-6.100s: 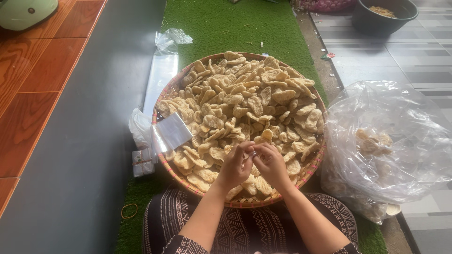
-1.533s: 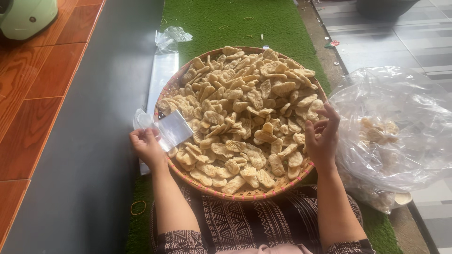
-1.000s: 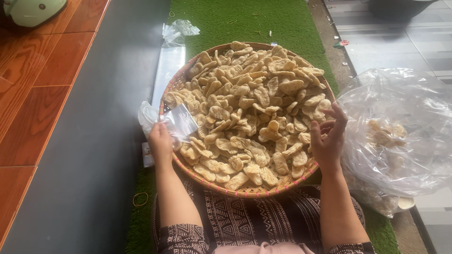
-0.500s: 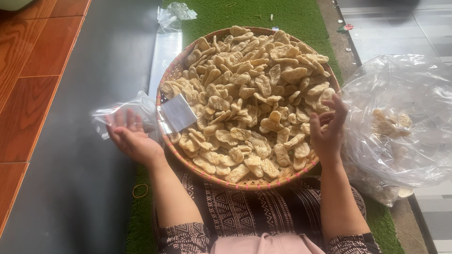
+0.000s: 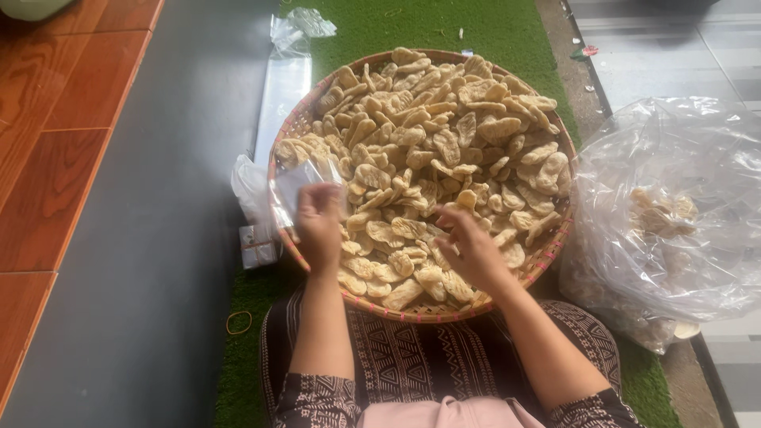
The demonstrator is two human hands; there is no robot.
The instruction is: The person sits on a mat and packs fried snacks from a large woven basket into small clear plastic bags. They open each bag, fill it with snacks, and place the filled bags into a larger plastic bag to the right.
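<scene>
From the head view, our left hand (image 5: 319, 226) pinches a small clear plastic bag (image 5: 297, 186) at the near-left rim of the woven tray (image 5: 547, 254). The bag looks light, limp and slippery, best held at its mouth. Our right hand (image 5: 474, 252) hovers half-open, empty, over the pale crackers (image 5: 444, 150) just beyond it; they look brittle and light.
</scene>
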